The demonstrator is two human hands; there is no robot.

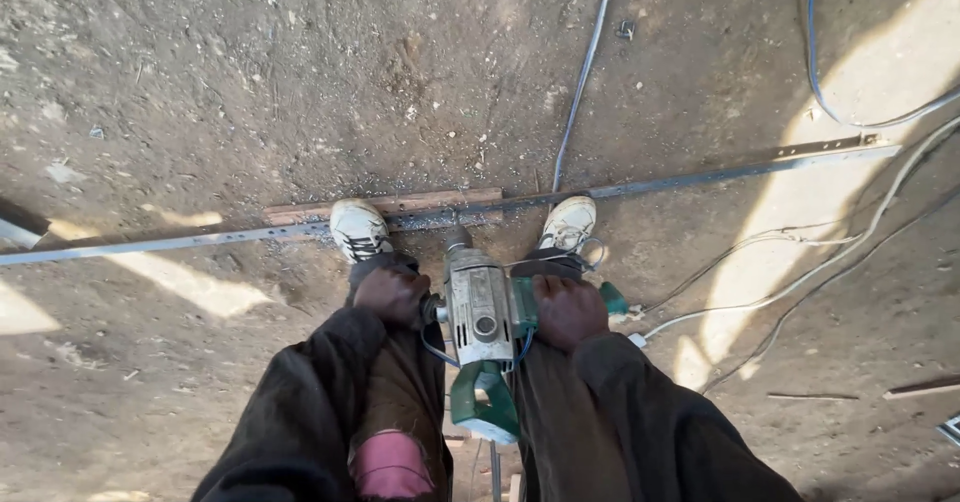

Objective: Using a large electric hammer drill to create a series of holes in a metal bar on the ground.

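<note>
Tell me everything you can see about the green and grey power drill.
The green and grey power drill points straight down at the long perforated metal strip, which lies over a wooden board. Its body looks like dusty metal, its rear handle green plastic. The left hand and right hand grip its side handles.

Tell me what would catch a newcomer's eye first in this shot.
Probably the green and grey power drill at the centre, pointed down, with the left hand and right hand gripping its two sides. Its tip meets a long metal bar that runs across the dirt ground, laid over a wooden plank. Two white shoes pin the bar down on either side of the drill.
</note>
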